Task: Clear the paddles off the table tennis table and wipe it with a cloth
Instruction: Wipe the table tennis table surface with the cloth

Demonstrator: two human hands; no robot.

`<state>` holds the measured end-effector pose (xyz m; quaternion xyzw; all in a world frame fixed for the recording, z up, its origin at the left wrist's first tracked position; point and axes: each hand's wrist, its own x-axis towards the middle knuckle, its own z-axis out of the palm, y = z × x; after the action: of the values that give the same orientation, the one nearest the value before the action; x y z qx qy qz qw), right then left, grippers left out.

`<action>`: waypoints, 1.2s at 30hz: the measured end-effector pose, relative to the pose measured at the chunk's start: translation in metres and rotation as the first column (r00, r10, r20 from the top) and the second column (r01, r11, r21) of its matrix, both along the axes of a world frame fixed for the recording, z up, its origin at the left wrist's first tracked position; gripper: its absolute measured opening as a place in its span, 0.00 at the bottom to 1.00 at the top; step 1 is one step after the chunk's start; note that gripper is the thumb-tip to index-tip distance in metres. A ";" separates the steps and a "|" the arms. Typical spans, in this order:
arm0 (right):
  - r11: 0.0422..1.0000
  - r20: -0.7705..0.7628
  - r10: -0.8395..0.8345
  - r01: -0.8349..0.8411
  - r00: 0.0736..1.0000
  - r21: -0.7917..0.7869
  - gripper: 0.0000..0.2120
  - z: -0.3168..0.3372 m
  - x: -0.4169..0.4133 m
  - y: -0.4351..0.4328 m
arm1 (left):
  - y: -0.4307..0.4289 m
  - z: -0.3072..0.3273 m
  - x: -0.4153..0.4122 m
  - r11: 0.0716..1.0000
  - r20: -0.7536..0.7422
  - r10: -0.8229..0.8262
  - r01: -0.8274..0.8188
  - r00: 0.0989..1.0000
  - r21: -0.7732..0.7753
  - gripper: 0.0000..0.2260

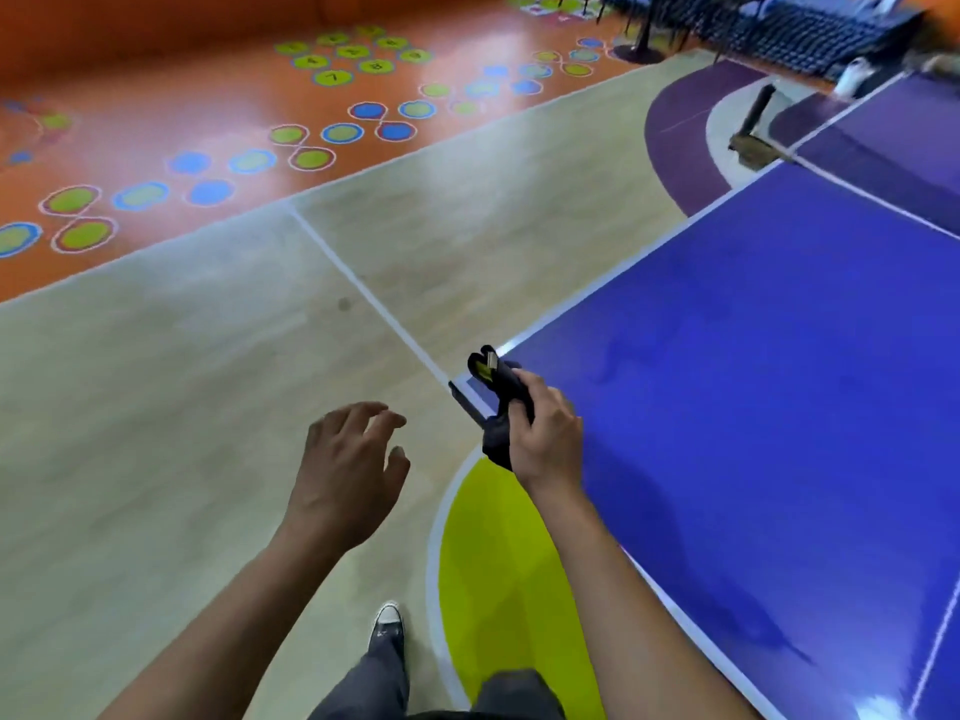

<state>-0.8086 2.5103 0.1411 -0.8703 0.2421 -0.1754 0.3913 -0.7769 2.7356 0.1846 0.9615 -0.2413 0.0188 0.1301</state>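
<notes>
Two grey trouser legs (374, 678) and one black-and-white canvas shoe (387, 623) sit nearest to us at the bottom edge. The shoe is on the pale wood-look floor (182, 407), just beside a bright yellow rounded floor patch (498, 563) edged in white. Above them our bare forearms reach forward. Our left grip (348, 475) hangs palm down over the pale floor, fingers spread and loosely bent, holding nothing and touching nothing. Our right grip (548, 433) has its fingers curled round a dark bunched cloth (508, 394) with a small yellow-and-white tag, and the cloth sticks out above and below the fingers. It sits over the near left corner of the blue table tennis worktop (753, 381); we cannot tell whether the cloth touches the surface. The worktop carries white lines along its edges and spreads away to the right, with darker patches on its glossy face. Left of it a thin white floor line (363, 293) runs away across the pale boards. Farther off lies an orange floor area (156, 70) painted with green, blue and red circles, some numbered. Beyond the worktop's long edge a purple curved band (680, 137) marks the floor. At the worktop's middle a dark post (756, 111) stands at the edge, blurred, with the darker far half (909, 137) behind it. Farthest away, dark stacked chairs (805, 33) are too blurred to make out.
</notes>
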 end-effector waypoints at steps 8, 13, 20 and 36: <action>0.931 -0.074 -0.363 0.365 0.929 0.019 0.20 -0.020 0.072 -0.024 | -0.063 -0.004 0.151 0.926 -0.014 -0.375 0.375 0.927 0.028 0.22; 0.809 -0.110 -0.582 0.587 0.805 0.014 0.17 -0.046 0.106 -0.078 | -0.139 -0.027 0.222 0.813 -0.044 -0.578 0.579 0.815 0.053 0.19; 0.575 -0.162 -0.796 0.812 0.583 0.098 0.17 -0.077 0.141 -0.153 | -0.241 -0.048 0.283 0.586 -0.072 -0.802 0.805 0.593 0.097 0.18; -0.249 -0.319 -0.904 0.957 -0.284 -0.146 0.17 -0.127 0.153 -0.123 | -0.410 -0.175 0.356 -0.391 -0.417 -0.871 0.880 -0.260 0.268 0.23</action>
<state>-0.6558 2.3878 0.0143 -0.3197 0.9035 -0.2541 0.1299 -0.4206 2.3261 0.0097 0.3725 -0.8998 -0.1636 -0.1577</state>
